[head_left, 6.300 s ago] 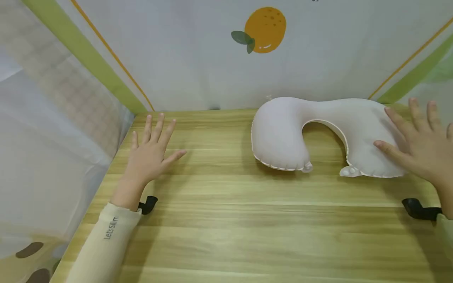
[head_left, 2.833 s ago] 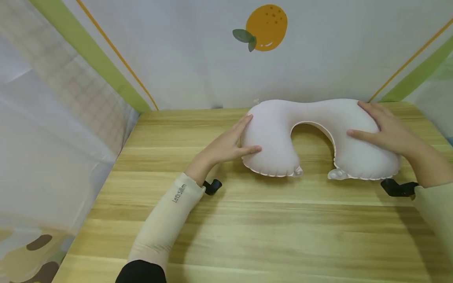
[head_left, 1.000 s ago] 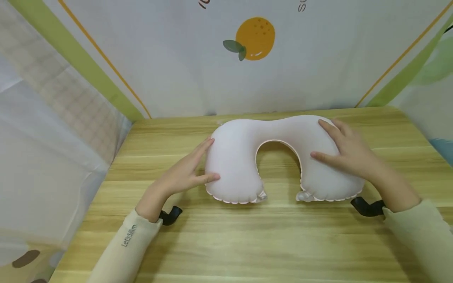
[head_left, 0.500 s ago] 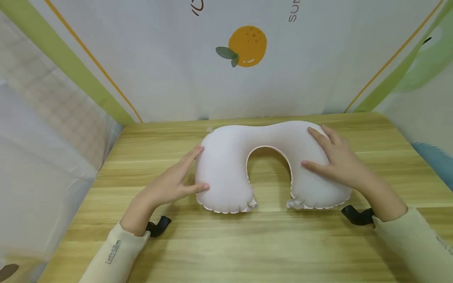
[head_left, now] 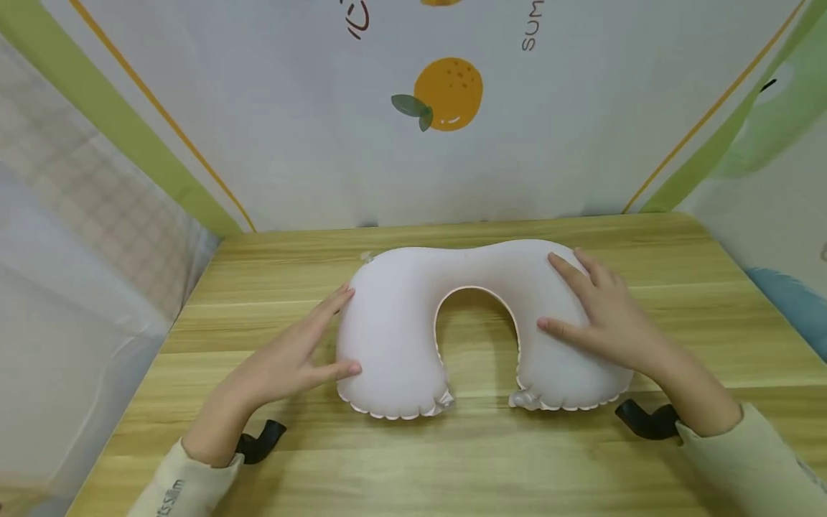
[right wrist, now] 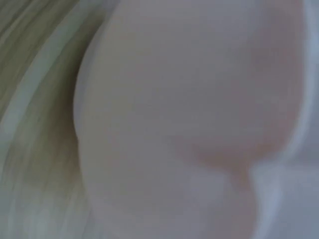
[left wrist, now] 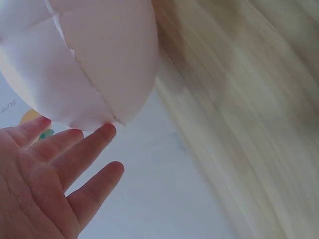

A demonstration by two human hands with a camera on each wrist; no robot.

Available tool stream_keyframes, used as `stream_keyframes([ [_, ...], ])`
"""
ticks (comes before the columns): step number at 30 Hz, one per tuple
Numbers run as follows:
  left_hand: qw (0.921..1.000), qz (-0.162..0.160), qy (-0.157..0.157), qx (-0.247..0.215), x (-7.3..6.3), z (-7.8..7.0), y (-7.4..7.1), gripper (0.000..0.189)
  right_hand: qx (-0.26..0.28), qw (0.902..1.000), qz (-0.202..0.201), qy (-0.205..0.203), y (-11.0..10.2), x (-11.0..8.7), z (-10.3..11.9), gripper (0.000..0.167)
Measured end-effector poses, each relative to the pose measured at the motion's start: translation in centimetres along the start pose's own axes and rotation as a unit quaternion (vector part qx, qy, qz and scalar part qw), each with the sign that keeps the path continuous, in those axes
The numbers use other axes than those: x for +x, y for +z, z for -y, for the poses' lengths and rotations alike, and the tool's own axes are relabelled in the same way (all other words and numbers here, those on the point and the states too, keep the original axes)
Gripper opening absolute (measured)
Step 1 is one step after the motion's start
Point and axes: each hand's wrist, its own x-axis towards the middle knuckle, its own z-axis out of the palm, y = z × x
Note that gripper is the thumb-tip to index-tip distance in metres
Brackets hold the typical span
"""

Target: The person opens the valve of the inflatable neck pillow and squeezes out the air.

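A pale pinkish-white inflated U-shaped neck pillow (head_left: 390, 330) lies on the wooden table (head_left: 446, 477), its opening facing me. Against its left side, the left hand (head_left: 291, 370) touches it with fingers and thumb extended. In the left wrist view, fingertips of that hand (left wrist: 55, 174) meet the seamed end of the pillow (left wrist: 94, 59). The right hand (head_left: 607, 316) rests on the pillow's right lobe, fingers spread and nearly straight. A blurred pillow surface (right wrist: 174, 94) fills most of the right wrist view; no fingers show there.
A white curtain (head_left: 310, 143) with a printed orange stands behind the table's back edge. Hanging sheets (head_left: 77, 309) flank the left side. Black curved pieces sit at the left wrist (head_left: 261, 441) and the right wrist (head_left: 646, 420).
The left hand came from the left and the right hand settled on the pillow. Both hands then moved it leftward and nearer, away from the back edge. The head view has also shifted.
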Motion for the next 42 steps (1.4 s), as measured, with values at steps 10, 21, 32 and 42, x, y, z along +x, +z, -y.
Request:
stream_keyframes([
  [10,0.9996,-0.017,-0.004,0.022,-2.3,-0.1,-0.5,0.100,0.009,0.9996,0.017,-0.022,-0.3,-1.1,1.1,0.092],
  [21,0.9991,-0.020,-0.006,0.037,-2.4,0.0,-1.3,0.091,0.049,0.9964,0.040,-0.056,-1.7,-1.4,0.5,0.082],
  [32,0.9995,-0.017,0.018,-0.022,-0.2,0.8,-2.8,0.054,0.058,0.9929,0.049,-0.092,-5.0,0.6,0.4,0.065],
  [42,0.9979,-0.062,-0.012,-0.014,2.2,2.5,-3.9,0.049,0.046,0.9916,0.066,-0.102,-8.1,5.0,2.0,0.064],
])
